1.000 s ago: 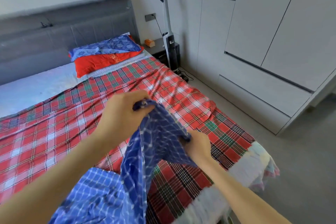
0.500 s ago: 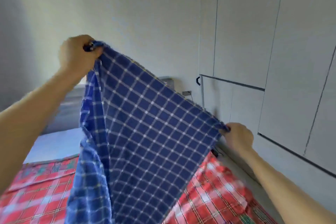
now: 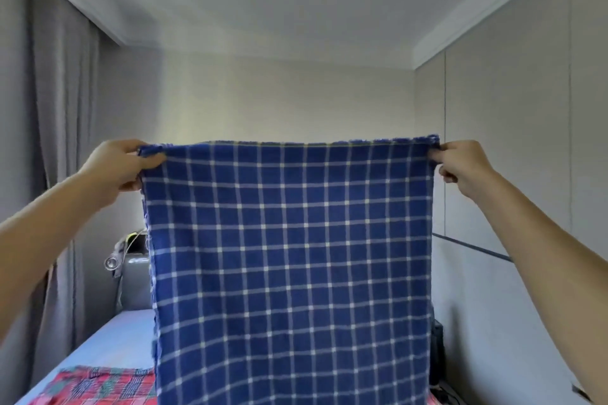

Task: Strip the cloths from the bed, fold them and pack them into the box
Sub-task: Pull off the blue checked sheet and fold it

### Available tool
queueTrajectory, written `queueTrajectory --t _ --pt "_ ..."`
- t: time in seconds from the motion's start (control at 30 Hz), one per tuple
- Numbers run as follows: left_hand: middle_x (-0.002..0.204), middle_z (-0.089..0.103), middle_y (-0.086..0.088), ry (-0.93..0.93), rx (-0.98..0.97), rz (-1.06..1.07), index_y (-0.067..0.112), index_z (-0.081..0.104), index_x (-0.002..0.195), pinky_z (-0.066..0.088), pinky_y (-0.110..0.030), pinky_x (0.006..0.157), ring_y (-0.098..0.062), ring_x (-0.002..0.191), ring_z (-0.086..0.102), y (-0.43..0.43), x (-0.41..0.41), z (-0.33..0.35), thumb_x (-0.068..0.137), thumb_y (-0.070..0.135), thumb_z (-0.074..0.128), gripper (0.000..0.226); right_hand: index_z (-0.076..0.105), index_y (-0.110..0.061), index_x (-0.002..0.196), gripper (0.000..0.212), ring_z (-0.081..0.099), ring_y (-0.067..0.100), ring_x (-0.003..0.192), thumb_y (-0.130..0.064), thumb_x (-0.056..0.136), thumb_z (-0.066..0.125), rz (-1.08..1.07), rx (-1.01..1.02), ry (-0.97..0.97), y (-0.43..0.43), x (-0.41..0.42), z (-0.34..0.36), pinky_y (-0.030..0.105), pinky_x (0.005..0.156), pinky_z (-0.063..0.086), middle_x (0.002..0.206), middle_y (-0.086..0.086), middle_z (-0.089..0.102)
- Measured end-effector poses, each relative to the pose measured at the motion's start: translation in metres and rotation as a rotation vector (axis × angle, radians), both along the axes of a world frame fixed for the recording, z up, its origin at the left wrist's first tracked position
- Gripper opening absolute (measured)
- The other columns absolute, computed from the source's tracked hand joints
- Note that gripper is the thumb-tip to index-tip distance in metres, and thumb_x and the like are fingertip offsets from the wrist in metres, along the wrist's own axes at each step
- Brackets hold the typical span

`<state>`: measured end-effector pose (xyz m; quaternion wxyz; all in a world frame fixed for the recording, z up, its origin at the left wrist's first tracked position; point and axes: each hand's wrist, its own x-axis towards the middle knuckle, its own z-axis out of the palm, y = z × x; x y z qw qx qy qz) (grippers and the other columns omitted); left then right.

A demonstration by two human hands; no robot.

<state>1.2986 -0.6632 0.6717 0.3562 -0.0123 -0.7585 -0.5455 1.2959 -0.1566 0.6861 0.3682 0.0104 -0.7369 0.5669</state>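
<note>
Fingers of the left hand (image 3: 120, 168) pinch one top corner of the blue checked cloth (image 3: 289, 256), which hangs flat and taut-edged above the bed (image 3: 108, 335). It looks woven, soft, light and likely limp once slackened, so the corners seem the best hold. The right hand (image 3: 467, 168) pinches the other corner.

The cloth (image 3: 289, 266) is deep blue with a thin white grid check. The bedspread (image 3: 95, 385) is red plaid with green and white bands. The sheet (image 3: 112, 339) is pale blue, the curtain (image 3: 59, 128) grey.
</note>
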Motion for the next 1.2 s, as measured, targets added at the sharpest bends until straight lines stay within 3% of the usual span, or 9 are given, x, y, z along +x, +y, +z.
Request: queueTrajectory --t 0.13,0.3,0.47,0.57,0.67,0.73,0.8,0.93,1.2 --pt "0.114 0.064 -0.012 -0.004 0.147 -0.088 0.015 0.065 0.103 0.058 -0.034 0.073 -0.026 0.099 0.063 -0.026 -0.019 0.032 0.079 0.02 0.073 0.026 0.057 -0.011 0.08 0.013 0.038 0.01 0.048 -0.009 0.093 0.056 0.152 -0.088 0.044 0.0 -0.011 0.036 0.016 0.035 0.032 0.072 0.004 0.052" --pt "0.107 0.065 -0.011 -0.008 0.05 -0.164 0.014 0.062 0.104 0.057 -0.027 0.06 -0.025 0.098 0.061 -0.023 -0.035 0.08 0.084 0.02 0.066 0.021 0.05 -0.013 0.074 0.02 0.033 0.007 0.038 -0.01 0.094 0.054 0.208 -0.173 0.137 0.007 -0.049 0.072 0.015 0.034 0.025 0.066 0.002 0.044" --pt "0.071 0.055 -0.012 -0.383 -0.486 0.15 0.003 0.058 0.093 0.037 -0.02 0.038 -0.02 0.056 0.049 0.019 -0.114 0.007 0.094 0.011 0.054 0.009 0.055 0.0 0.064 0.028 0.056 0.025 0.067 -0.012 0.089 0.056 -0.226 0.416 -0.296 -0.002 -0.177 0.0 0.026 0.056 0.038 0.077 0.021 0.062" --pt "0.083 0.056 -0.014 -0.459 -0.38 0.185 0.0 0.056 0.107 0.043 -0.019 0.033 -0.027 0.067 0.057 0.044 -0.17 -0.052 0.095 0.009 0.05 0.016 0.058 0.009 0.077 0.018 0.067 0.035 0.066 0.003 0.09 0.047 -0.051 0.192 -0.496 -0.016 -0.243 -0.062 0.035 0.053 0.05 0.06 0.022 0.061" --pt "0.099 0.053 -0.014 -0.266 -0.084 0.212 0.001 0.052 0.116 0.055 -0.031 0.052 -0.027 0.082 0.058 0.051 -0.216 -0.055 0.095 0.007 0.05 0.022 0.047 0.015 0.118 0.025 0.064 0.031 0.066 0.004 0.095 0.045 0.186 -0.28 -0.307 -0.032 -0.274 -0.063 0.033 0.052 0.057 0.096 0.027 0.059" --pt "0.094 0.054 -0.013 -0.048 0.007 0.19 0.007 0.053 0.097 0.057 -0.041 0.068 -0.03 0.087 0.058 0.057 -0.225 -0.024 0.092 0.005 0.055 0.006 0.053 0.008 0.105 0.013 0.062 0.025 0.072 0.001 0.096 0.046 0.284 -0.391 -0.043 -0.037 -0.276 -0.028 0.031 0.071 0.058 0.104 0.024 0.058" --pt "0.085 0.051 -0.006 0.202 0.216 0.094 0.015 0.047 0.081 0.059 -0.04 0.064 -0.028 0.086 0.057 0.066 -0.221 0.018 0.094 0.007 0.053 0.017 0.052 -0.004 0.082 0.016 0.065 0.018 0.078 -0.004 0.097 0.048 0.4 -0.439 0.203 -0.036 -0.27 0.016 0.036 0.091 0.053 0.096 0.016 0.062" --pt "0.083 0.048 0.006 0.547 0.384 -0.012 0.024 0.04 0.077 0.056 -0.021 0.057 -0.01 0.074 0.052 0.074 -0.19 0.08 0.099 0.013 0.046 0.025 0.05 -0.009 0.079 0.02 0.066 0.016 0.076 -0.003 0.098 0.045 0.569 -0.499 0.546 -0.018 -0.238 0.077 0.034 0.087 0.055 0.083 0.007 0.061" --pt "0.093 0.056 0.007 0.423 0.184 -0.059 0.026 0.045 0.083 0.059 -0.029 0.072 -0.01 0.087 0.061 0.073 -0.123 0.001 0.097 0.012 0.05 0.02 0.053 -0.01 0.081 0.018 0.068 0.022 0.082 -0.004 0.096 0.045 0.56 -0.433 0.403 0.02 -0.182 -0.014 0.034 0.084 0.055 0.08 0.004 0.069"
